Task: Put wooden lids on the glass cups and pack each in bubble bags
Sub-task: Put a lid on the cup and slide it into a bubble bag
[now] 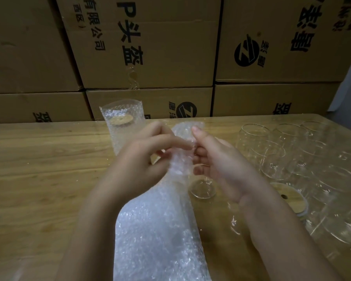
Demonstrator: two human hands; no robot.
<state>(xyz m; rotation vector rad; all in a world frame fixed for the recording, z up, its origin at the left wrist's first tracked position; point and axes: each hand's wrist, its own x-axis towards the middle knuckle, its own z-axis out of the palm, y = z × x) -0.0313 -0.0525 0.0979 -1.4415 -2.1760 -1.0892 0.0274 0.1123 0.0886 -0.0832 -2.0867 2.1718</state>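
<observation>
My left hand (148, 157) and my right hand (215, 159) both pinch the upper end of a bubble bag (182, 159) above the table's middle. Below it a stack of bubble bags (156, 236) runs down toward me. Behind my left hand stands a packed cup in a bubble bag (123, 122), its wooden lid showing through. Several bare glass cups (276, 151) stand at the right. A wooden lid (290, 194) with a small hole sits on a cup at the right. A small glass cup (202, 188) lies under my right hand.
The wooden table (39, 169) spreads out to the left. Stacked cardboard boxes (150, 47) with black print form a wall right behind the table's far edge. More glass cups (336, 226) crowd the near right corner.
</observation>
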